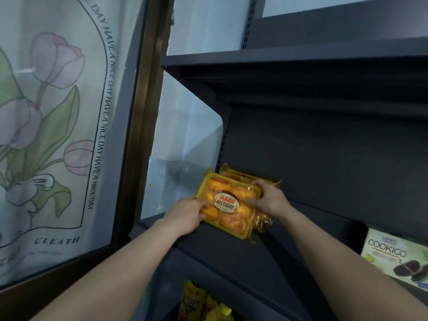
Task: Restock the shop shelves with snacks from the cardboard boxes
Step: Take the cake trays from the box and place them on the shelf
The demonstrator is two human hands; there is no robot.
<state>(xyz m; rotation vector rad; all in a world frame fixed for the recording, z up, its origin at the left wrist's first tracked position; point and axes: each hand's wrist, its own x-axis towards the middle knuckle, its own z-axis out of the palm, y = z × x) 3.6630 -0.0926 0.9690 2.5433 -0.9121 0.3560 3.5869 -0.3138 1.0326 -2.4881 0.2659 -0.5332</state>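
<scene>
cake pack (pixel 228 205) lies at the left end of the dark shelf (pixel 289 239), its long side seeming to run from the shelf's front edge toward its back panel, label side up. it has clear yellow wrap, a yellow tray of round golden cakes and an oval red-and-brown label. left hand (pixel 188 213) grips its left edge and right hand (pixel 269 198) its right, fingers curled on the wrap. it overlaps a second pack (pixel 240 176). a cookico box (pixel 393 256) sits far right along the shelf.

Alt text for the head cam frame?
The left hand and right hand grip a yellow plastic-wrapped pack of cakes at the left end of a dark grey metal shelf, a similar pack behind it. A pale green COOKICO biscuit box sits lower right.
</scene>
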